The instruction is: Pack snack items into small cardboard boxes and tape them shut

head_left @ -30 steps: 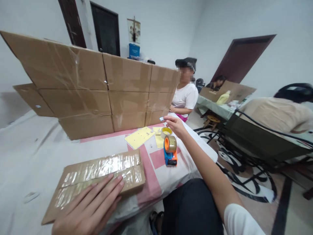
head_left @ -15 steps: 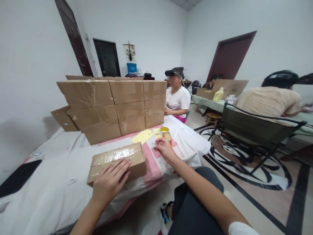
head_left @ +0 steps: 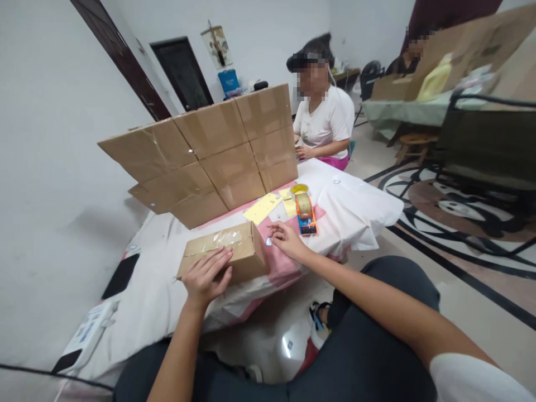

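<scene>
A small taped cardboard box [head_left: 228, 251] lies on the table near its front edge. My left hand [head_left: 206, 277] rests on the box's near side with fingers spread over its top. My right hand [head_left: 283, 240] hovers just right of the box and pinches a small white sticker [head_left: 268, 241] between thumb and fingertips. An orange and blue tape dispenser [head_left: 305, 214] sits a little beyond my right hand, next to yellow sticker sheets [head_left: 263, 207].
A wall of stacked cardboard boxes [head_left: 218, 151] stands at the table's far side. A person in a white shirt [head_left: 324, 120] sits behind it. A dark folding chair [head_left: 486, 145] and a green-covered table [head_left: 402, 109] stand at the right. A white device [head_left: 86, 335] lies at the left.
My right hand has come back from the tape dispenser area toward the box, carrying the small sticker. The view has tilted and pulled back. My left hand stays on the box.
</scene>
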The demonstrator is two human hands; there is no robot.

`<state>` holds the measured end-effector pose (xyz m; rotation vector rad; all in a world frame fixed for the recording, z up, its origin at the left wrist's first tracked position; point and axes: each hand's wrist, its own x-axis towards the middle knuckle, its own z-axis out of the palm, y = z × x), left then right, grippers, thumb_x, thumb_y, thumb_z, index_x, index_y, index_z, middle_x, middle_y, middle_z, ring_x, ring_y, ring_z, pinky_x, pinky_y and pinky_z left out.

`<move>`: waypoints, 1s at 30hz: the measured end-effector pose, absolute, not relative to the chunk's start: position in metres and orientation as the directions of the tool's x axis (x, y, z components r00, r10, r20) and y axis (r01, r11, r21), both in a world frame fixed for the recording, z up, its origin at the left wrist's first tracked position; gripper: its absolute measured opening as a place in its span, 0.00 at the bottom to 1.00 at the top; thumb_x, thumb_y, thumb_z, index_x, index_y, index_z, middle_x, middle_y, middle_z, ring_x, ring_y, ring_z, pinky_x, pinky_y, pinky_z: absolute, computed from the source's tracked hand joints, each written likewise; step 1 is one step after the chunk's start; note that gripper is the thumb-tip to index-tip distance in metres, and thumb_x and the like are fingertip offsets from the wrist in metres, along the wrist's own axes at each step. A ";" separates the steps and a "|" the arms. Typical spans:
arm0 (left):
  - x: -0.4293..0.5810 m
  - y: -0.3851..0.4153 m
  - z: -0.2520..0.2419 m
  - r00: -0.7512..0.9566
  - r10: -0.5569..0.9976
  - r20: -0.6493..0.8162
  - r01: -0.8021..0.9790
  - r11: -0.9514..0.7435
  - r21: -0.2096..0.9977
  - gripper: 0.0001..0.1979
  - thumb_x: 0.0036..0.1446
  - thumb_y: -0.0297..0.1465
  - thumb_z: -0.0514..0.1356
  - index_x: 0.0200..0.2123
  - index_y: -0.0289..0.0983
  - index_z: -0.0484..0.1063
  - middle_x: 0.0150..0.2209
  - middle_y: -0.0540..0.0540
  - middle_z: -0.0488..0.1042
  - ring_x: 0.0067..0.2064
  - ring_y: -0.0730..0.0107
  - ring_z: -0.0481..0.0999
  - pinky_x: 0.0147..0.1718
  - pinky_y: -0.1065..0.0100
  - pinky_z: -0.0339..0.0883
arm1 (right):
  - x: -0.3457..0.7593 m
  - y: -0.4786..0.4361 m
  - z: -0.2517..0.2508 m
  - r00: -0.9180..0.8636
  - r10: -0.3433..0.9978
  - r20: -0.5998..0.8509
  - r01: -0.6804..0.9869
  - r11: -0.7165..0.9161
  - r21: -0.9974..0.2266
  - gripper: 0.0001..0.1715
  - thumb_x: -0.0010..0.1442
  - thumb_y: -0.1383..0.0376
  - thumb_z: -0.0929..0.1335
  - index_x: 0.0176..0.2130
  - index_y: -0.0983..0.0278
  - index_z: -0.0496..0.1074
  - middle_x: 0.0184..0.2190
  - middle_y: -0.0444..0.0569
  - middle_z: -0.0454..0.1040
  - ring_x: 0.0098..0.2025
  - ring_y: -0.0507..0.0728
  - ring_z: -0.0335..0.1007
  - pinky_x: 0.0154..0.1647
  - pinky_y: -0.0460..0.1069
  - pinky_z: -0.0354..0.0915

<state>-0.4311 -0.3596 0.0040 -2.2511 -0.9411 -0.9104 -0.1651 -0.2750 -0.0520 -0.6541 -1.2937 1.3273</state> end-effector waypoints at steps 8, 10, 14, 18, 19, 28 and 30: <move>-0.431 -0.358 0.002 0.510 0.400 0.762 0.759 -0.626 -0.179 0.21 0.53 0.24 0.65 0.51 0.40 0.75 0.47 0.45 0.82 0.51 0.57 0.81 0.47 0.61 0.74 | -0.176 -0.273 -0.049 -0.301 0.914 0.272 -0.386 0.144 -0.911 0.19 0.45 0.71 0.71 0.41 0.64 0.73 0.29 0.40 0.70 0.32 0.50 0.68 0.37 0.47 0.65; -0.432 -0.358 0.001 0.508 0.406 0.759 0.757 -0.631 -0.169 0.22 0.52 0.24 0.65 0.52 0.40 0.75 0.47 0.45 0.82 0.51 0.56 0.81 0.47 0.60 0.74 | -0.179 -0.273 -0.051 -0.312 0.927 0.208 -0.425 0.060 -0.903 0.20 0.43 0.71 0.72 0.39 0.65 0.73 0.28 0.40 0.71 0.33 0.50 0.69 0.38 0.47 0.66; -0.432 -0.358 0.000 0.504 0.404 0.764 0.753 -0.638 -0.160 0.23 0.51 0.23 0.65 0.52 0.40 0.75 0.47 0.44 0.82 0.51 0.56 0.81 0.47 0.60 0.74 | -0.181 -0.273 -0.052 -0.380 0.922 0.071 -0.466 -0.125 -0.876 0.21 0.40 0.71 0.74 0.38 0.65 0.74 0.29 0.40 0.72 0.33 0.50 0.69 0.36 0.46 0.65; -0.433 -0.358 0.000 0.499 0.409 0.764 0.755 -0.638 -0.152 0.23 0.52 0.23 0.65 0.52 0.40 0.75 0.47 0.44 0.82 0.51 0.55 0.81 0.46 0.60 0.74 | -0.183 -0.269 -0.050 -0.412 0.911 0.014 -0.455 -0.192 -0.870 0.21 0.38 0.71 0.75 0.36 0.65 0.73 0.27 0.41 0.72 0.31 0.50 0.69 0.33 0.45 0.63; -0.433 -0.358 -0.001 0.498 0.411 0.763 0.756 -0.636 -0.151 0.23 0.52 0.24 0.65 0.52 0.41 0.75 0.47 0.44 0.82 0.51 0.55 0.81 0.46 0.60 0.74 | -0.184 -0.267 -0.050 -0.416 0.909 0.019 -0.447 -0.186 -0.875 0.21 0.38 0.72 0.75 0.36 0.65 0.72 0.26 0.40 0.72 0.31 0.50 0.69 0.33 0.45 0.63; -0.431 -0.359 0.001 0.501 0.407 0.764 0.758 -0.632 -0.161 0.22 0.53 0.24 0.65 0.52 0.41 0.75 0.46 0.44 0.82 0.51 0.55 0.81 0.47 0.59 0.75 | -0.198 -0.262 -0.053 -0.382 0.923 0.049 -0.447 -0.137 -0.884 0.21 0.38 0.77 0.70 0.34 0.63 0.66 0.22 0.36 0.71 0.28 0.50 0.67 0.33 0.46 0.62; -0.431 -0.359 0.002 0.500 0.402 0.768 0.758 -0.631 -0.163 0.22 0.53 0.24 0.64 0.53 0.40 0.75 0.46 0.44 0.83 0.50 0.55 0.81 0.47 0.59 0.75 | -0.198 -0.262 -0.052 -0.367 0.930 0.027 -0.436 -0.146 -0.888 0.22 0.38 0.77 0.70 0.34 0.62 0.65 0.22 0.35 0.70 0.27 0.49 0.67 0.33 0.45 0.62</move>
